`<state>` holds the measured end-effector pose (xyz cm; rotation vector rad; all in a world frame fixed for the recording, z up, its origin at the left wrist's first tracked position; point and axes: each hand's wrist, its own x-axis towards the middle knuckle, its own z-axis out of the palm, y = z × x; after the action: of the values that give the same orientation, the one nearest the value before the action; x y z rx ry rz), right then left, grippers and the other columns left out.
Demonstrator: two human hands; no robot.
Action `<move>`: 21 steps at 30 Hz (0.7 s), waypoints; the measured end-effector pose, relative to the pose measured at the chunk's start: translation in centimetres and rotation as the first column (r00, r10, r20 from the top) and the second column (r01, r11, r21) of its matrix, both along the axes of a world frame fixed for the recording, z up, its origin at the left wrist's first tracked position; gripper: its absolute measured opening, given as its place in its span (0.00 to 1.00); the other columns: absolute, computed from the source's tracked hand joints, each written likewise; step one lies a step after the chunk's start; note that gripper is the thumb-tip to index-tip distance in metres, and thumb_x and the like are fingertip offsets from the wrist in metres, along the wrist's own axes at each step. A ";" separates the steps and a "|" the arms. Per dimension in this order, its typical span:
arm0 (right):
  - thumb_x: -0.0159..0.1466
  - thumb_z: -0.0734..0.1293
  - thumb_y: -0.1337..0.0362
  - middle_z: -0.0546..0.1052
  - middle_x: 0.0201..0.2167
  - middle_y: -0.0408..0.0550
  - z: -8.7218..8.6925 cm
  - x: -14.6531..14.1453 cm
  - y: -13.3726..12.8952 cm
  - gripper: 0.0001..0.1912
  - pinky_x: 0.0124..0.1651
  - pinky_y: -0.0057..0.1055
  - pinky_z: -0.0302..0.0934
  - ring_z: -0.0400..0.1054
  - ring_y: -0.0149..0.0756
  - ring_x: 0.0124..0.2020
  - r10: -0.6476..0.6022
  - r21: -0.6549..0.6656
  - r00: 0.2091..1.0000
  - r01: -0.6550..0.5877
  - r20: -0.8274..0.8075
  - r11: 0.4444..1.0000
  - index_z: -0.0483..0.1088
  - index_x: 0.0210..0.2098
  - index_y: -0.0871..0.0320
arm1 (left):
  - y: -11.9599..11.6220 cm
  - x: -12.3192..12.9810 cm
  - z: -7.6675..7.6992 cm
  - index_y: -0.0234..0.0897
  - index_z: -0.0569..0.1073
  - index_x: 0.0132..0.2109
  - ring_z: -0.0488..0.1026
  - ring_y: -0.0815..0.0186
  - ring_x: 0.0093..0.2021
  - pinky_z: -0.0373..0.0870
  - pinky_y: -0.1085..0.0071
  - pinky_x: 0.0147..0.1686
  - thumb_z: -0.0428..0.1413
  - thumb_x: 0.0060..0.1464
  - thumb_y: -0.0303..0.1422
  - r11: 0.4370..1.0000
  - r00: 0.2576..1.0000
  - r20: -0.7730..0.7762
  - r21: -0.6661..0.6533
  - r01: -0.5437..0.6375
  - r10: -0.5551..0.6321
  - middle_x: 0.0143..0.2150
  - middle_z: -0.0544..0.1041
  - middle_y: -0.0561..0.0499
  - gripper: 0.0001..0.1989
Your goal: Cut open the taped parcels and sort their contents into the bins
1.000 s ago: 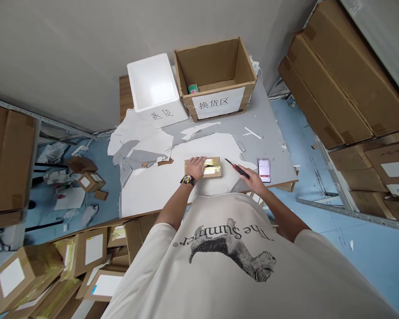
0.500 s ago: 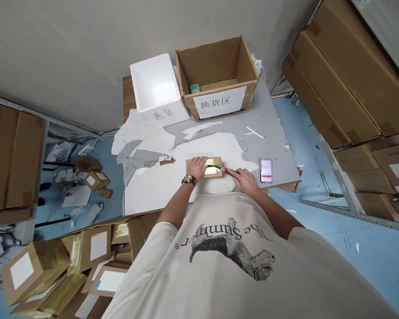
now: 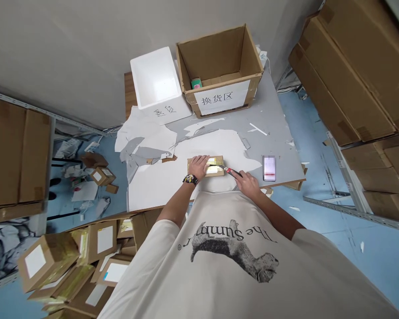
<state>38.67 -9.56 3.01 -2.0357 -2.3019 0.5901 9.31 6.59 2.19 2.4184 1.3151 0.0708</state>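
Brown cardboard parcel, bound in shiny yellowish tape, is found lying flat on a white foam board sheet, near the front edge of a grey-topped work table. Left hand is laid palm down over the parcel's left end, fingers extended, not gripping; a black wristwatch is worn on that wrist. Right hand is clenched around a red-and-black utility knife, its blade tip brought onto the tape on the parcel's top, just beside the left hand's fingertips. A smartphone, screen blurred, is placed on the table to the right of the right hand. At the table's far edge an open brown cardboard box is seen, a white label reading 换货区 fixed to its front and a small green packet on its floor. A white foam box is set just beside it on the left. Large brown cartons are stacked on shelving at right, and taped parcels with white labels are heaped at lower left, above a blue floor
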 end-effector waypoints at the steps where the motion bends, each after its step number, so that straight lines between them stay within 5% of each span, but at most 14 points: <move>1: 0.81 0.61 0.60 0.79 0.58 0.59 0.0 -0.5 0.3 0.36 0.46 0.40 0.68 0.72 0.53 0.51 -0.005 -0.009 1.000 0.005 -0.004 1.000 0.56 0.86 0.37 | 0.0 0.0 0.0 0.38 0.71 0.80 0.70 0.45 0.76 0.57 0.44 0.79 0.42 0.80 0.42 1.000 1.000 0.005 -0.001 0.003 -0.003 0.77 0.76 0.39 0.32; 5: 0.81 0.63 0.60 0.78 0.60 0.59 -0.1 -0.9 1.0 0.37 0.49 0.39 0.68 0.72 0.53 0.52 -0.012 -0.045 1.000 0.012 0.002 0.999 0.56 0.87 0.38 | 0.0 -0.3 -0.4 0.37 0.74 0.78 0.72 0.44 0.74 0.60 0.44 0.78 0.42 0.79 0.43 1.000 0.999 0.050 0.018 0.002 -0.003 0.75 0.78 0.38 0.32; 10: 0.81 0.62 0.61 0.79 0.58 0.59 -0.4 3.4 0.9 0.33 0.46 0.39 0.67 0.72 0.53 0.50 -0.116 0.038 0.993 0.116 0.016 0.993 0.64 0.83 0.41 | 0.2 -0.4 -1.0 0.38 0.79 0.74 0.75 0.45 0.71 0.64 0.45 0.76 0.41 0.80 0.42 0.998 0.990 0.138 0.055 -0.034 0.026 0.71 0.82 0.39 0.31; 14: 0.82 0.59 0.58 0.81 0.57 0.57 -0.3 5.1 1.6 0.30 0.48 0.40 0.69 0.74 0.52 0.51 -0.112 0.112 0.980 0.131 -0.164 0.985 0.69 0.81 0.44 | 0.5 -0.4 -0.8 0.38 0.79 0.73 0.75 0.46 0.72 0.63 0.46 0.77 0.43 0.78 0.42 0.998 0.986 0.160 0.039 -0.049 0.042 0.71 0.82 0.39 0.30; 21: 0.81 0.61 0.55 0.84 0.60 0.55 -1.6 1.7 4.1 0.30 0.61 0.44 0.75 0.80 0.52 0.58 -0.276 0.015 0.795 0.338 -0.539 0.941 0.71 0.79 0.49 | -0.6 -0.4 0.4 0.42 0.73 0.79 0.71 0.46 0.75 0.57 0.46 0.80 0.54 0.70 0.41 1.000 0.991 0.131 -0.009 -0.014 0.015 0.76 0.77 0.42 0.34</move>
<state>40.37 -5.45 1.38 -1.8339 -1.6096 0.8491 8.91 5.96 2.64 2.3542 1.2715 0.2249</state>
